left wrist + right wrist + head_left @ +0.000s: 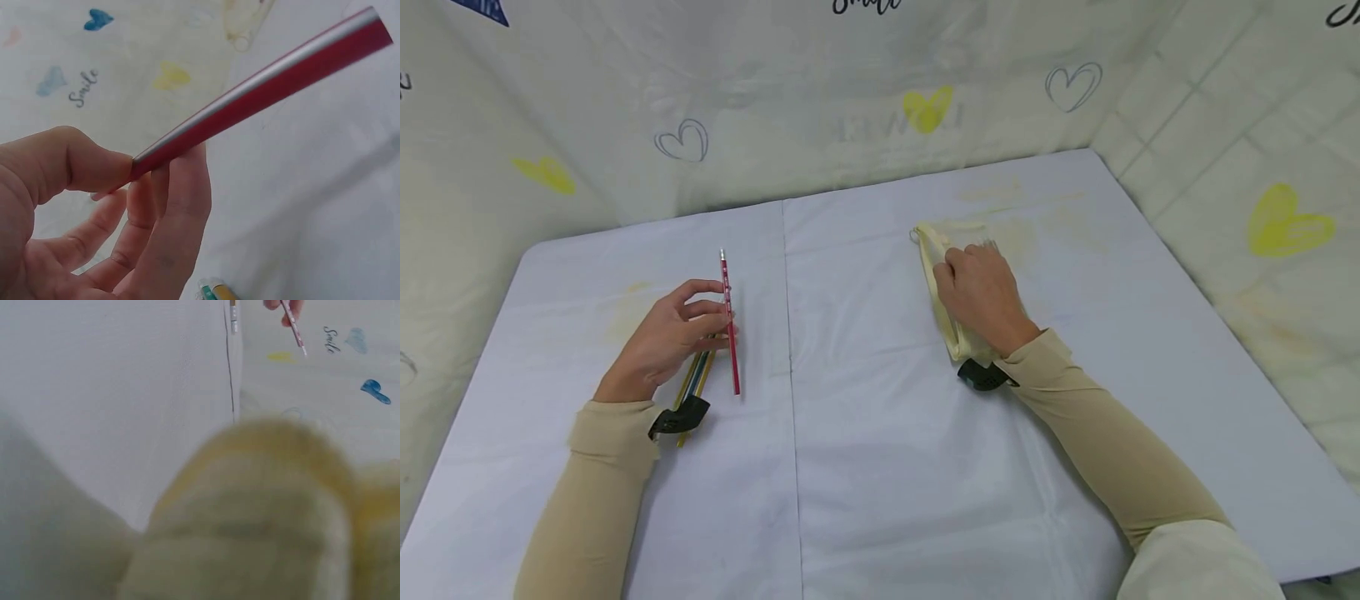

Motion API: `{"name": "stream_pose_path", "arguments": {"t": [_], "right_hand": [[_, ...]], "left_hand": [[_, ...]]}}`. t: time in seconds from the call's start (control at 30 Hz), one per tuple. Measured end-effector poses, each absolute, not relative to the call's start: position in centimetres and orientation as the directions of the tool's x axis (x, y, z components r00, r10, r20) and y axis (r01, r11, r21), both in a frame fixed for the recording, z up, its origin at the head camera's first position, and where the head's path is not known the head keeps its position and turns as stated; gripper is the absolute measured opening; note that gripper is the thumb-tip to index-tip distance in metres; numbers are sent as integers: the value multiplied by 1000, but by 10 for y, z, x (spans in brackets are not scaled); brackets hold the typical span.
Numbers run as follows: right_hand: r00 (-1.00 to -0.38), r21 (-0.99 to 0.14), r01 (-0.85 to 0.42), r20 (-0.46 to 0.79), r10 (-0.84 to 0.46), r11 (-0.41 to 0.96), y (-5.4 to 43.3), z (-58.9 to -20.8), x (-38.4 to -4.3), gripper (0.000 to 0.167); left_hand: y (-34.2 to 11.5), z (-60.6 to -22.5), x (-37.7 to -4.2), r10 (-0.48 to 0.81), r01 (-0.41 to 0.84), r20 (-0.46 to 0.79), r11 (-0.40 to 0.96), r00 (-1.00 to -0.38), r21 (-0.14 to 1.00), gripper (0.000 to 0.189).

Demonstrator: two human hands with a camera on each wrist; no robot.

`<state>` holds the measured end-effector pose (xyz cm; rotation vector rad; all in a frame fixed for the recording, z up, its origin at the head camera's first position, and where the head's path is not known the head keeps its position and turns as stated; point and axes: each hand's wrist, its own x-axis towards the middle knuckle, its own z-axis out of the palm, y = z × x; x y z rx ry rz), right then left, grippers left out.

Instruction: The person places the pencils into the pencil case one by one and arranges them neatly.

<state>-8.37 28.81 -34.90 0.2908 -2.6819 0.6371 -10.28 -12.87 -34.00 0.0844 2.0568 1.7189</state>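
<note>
Upright between thumb and fingertips, a red pencil is pinched by my left hand. Its silver-tipped end points to the far side in the head view. The left wrist view shows the pencil crossing up to the right, its flat red end outward. Under this hand lie several more pencils, partly hidden by the fingers and wrist camera. My right hand, fingers curled, grips a pale yellow fabric pouch with a small ring at its far left corner. The pouch looms blurred in the right wrist view.
The white-covered table has a seam line running between the two hands. Behind it and on the right hangs a pale curtain printed with hearts and words. A dark wrist camera sits close over the loose pencils.
</note>
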Motion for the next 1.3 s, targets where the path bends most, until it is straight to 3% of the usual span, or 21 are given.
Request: {"name": "stream_pose_path", "arguments": {"t": [0.4, 1.0, 1.3], "right_hand": [[-917, -392, -269, 384, -110, 880, 289, -351, -83, 46], [-916, -375, -260, 387, -104, 890, 291, -351, -84, 44], [-914, -369, -260, 392, -105, 892, 290, -351, -84, 44]], "left_hand": [[-101, -341, -103, 311, -204, -313, 337, -897, 919, 52], [-69, -344, -101, 329, -182, -296, 335, -897, 924, 49], [-52, -347, -102, 330, -191, -271, 255, -904, 948, 42]]}}
